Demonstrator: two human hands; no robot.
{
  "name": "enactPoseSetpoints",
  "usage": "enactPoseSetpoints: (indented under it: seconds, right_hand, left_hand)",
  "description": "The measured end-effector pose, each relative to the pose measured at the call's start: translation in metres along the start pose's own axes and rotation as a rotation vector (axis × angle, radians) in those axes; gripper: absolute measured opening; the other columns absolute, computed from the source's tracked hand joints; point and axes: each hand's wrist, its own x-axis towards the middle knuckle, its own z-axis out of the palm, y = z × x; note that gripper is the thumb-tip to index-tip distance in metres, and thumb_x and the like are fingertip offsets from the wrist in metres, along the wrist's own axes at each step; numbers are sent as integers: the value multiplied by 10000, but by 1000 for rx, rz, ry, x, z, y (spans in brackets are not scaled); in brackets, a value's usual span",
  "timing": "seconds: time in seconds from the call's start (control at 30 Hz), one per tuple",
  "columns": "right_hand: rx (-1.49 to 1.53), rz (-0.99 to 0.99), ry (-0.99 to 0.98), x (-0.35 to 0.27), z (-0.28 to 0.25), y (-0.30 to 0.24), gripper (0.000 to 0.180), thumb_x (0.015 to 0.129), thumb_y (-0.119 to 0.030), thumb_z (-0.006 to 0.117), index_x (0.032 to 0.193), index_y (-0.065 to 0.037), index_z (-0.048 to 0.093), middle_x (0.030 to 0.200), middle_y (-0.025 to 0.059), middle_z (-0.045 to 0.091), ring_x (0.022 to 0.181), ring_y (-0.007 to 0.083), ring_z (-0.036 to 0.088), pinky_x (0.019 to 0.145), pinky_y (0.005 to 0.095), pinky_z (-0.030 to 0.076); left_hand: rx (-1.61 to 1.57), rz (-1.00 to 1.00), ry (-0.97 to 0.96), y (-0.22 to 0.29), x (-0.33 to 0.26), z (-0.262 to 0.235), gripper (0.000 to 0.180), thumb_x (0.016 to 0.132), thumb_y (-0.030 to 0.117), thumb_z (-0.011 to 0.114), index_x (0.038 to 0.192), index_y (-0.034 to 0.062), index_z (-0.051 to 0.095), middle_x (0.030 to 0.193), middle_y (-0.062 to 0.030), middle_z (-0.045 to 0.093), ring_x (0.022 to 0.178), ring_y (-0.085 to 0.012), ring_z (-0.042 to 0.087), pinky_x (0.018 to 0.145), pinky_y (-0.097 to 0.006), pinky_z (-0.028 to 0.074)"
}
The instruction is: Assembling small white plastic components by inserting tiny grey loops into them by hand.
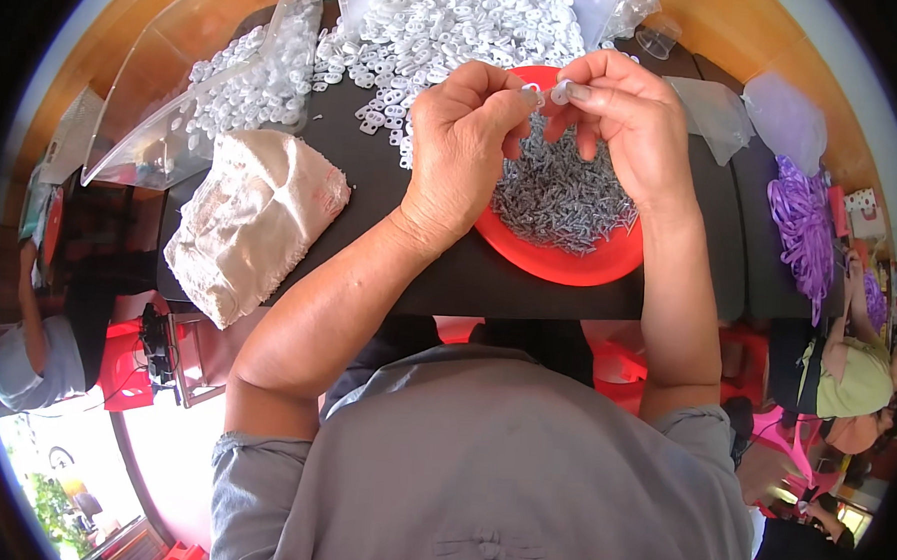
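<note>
My left hand (pixel 465 131) pinches a small white piece (pixel 534 93) between thumb and finger; my right hand (pixel 635 128) grips a round white piece (pixel 562 91) the same way, its other fingers curled loosely. Both pieces sit close together above the far part of a red bowl (pixel 554 271) of grey screws (pixel 562 205), which my hands partly cover. Beyond, white plastic pieces (pixel 460 25) spread over the dark table (pixel 370 252), some beside my left hand. A cream cloth (pixel 256 217) lies left of my forearm; purple strips (pixel 799 225) hang far right.
</note>
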Motion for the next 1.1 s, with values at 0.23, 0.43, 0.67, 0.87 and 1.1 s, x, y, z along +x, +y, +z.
enactPoseSetpoints:
  seconds: [0.23, 0.43, 0.67, 0.87, 1.1]
  right_hand:
    - [30, -6, -20, -4, 5, 1, 179, 908, -113, 543, 1029, 4, 602, 836, 57, 648, 698, 154, 637, 530, 222, 423]
    - [-2, -86, 19, -4, 5, -1, 195, 920, -103, 567, 1053, 19, 642, 830, 44, 640, 719, 113, 612, 569, 209, 432]
    - [-67, -115, 58, -7, 10, -2, 192, 916, -72, 588, 1067, 14, 669, 836, 35, 641, 725, 89, 599, 583, 203, 436]
    - [-69, -126, 64, -8, 12, -1, 193, 913, -65, 588, 1067, 20, 669, 843, 33, 643, 730, 89, 599, 587, 206, 439]
    - [-90, -155, 73, -9, 15, -1, 183, 908, -49, 588, 1052, 17, 680, 838, 31, 648, 741, 91, 601, 603, 209, 448]
  left_hand:
    - [47, 30, -26, -2, 1, -3, 153, 885, 148, 627, 867, -3, 617, 680, -28, 598, 539, -78, 528, 442, -217, 399]
    - [78, 30, -9, -5, 4, -2, 150, 878, 138, 625, 874, -12, 625, 678, -32, 602, 540, -81, 531, 444, -217, 401]
    - [81, 58, -5, -6, 3, -1, 142, 876, 133, 632, 882, -9, 629, 680, -29, 605, 538, -80, 530, 440, -214, 395]
    - [73, 69, -5, -7, 2, -2, 155, 873, 148, 651, 890, -5, 631, 671, -22, 598, 535, -72, 526, 439, -209, 391]
    - [88, 50, -5, 2, 0, 0, 145, 843, 100, 616, 828, -44, 617, 650, -30, 576, 553, -77, 507, 509, -223, 429]
